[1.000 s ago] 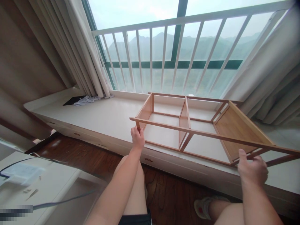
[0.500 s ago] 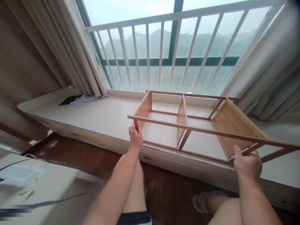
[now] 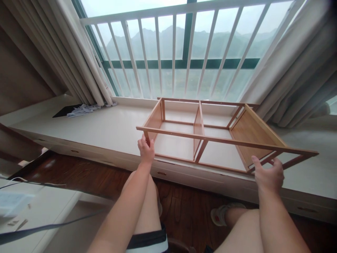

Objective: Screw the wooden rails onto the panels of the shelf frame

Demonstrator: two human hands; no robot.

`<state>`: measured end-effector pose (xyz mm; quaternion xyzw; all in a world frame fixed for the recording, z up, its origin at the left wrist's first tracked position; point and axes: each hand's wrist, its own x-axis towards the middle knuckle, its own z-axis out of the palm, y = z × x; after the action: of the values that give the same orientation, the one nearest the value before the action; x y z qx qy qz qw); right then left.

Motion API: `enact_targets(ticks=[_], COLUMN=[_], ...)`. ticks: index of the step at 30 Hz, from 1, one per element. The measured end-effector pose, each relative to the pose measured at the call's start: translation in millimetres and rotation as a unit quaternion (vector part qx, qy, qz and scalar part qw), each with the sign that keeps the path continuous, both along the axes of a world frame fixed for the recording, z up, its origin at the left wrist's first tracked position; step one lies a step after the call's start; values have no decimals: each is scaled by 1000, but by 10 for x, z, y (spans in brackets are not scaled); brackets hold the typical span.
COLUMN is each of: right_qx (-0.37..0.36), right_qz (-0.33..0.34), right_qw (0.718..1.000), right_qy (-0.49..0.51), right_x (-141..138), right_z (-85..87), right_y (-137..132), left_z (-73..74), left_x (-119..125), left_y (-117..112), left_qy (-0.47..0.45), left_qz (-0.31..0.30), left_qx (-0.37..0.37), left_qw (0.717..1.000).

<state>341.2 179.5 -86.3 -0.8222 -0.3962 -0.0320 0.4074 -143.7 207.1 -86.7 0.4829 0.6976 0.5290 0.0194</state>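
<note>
A brown wooden shelf rack (image 3: 181, 135) lies on its side across the white window ledge, its panels standing upright between long rails. My left hand (image 3: 146, 149) is closed around the short post at the rack's left end, just under the front rail. At the right part, my right hand (image 3: 270, 174) is curled at a crosspiece beside the wide end panel (image 3: 256, 137). Its thumb is raised apart from the fingers, which bend round the wood in a looser hold. The fingertips of both hands are partly hidden.
White railing bars (image 3: 173, 52) stand behind the ledge (image 3: 113, 123), before a window. Curtains (image 3: 81, 52) hang on both sides. Grey cloth (image 3: 84, 110) lies at the ledge's left. A white table (image 3: 52, 214) with a dark cord is at lower left. My legs are below.
The whole view has shifted, so the rack and both hands appear further left and slightly higher. My right hand's thumb and fingers are further apart. My left hand keeps its grip.
</note>
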Motion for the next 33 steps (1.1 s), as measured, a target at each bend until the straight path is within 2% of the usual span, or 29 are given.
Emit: enact_targets(ticks=[8, 12, 19, 23, 28, 33], right_qx=[9, 33, 100, 107, 125, 149], right_qz=[4, 13, 29, -5, 32, 84], right_qw=[1000, 999, 994, 994, 991, 985], right_qy=[10, 6, -42, -37, -43, -11], right_x=[-7, 3, 17, -1, -208, -600], right_z=[-1, -19, -65, -78, -20, 27], right_y=[-94, -162, -301, -407, -603, -861], left_z=[-23, -8, 78, 110, 149, 149], left_x=[-14, -3, 47, 45, 39, 63], left_y=[-27, -87, -324, -471, -686, -907], left_qy=[45, 38, 33, 33, 26, -41], left_qz=[30, 34, 54, 72, 37, -19], left_qx=[14, 1, -44, -27, 45, 45], left_qw=[998, 999, 997, 996, 998, 998])
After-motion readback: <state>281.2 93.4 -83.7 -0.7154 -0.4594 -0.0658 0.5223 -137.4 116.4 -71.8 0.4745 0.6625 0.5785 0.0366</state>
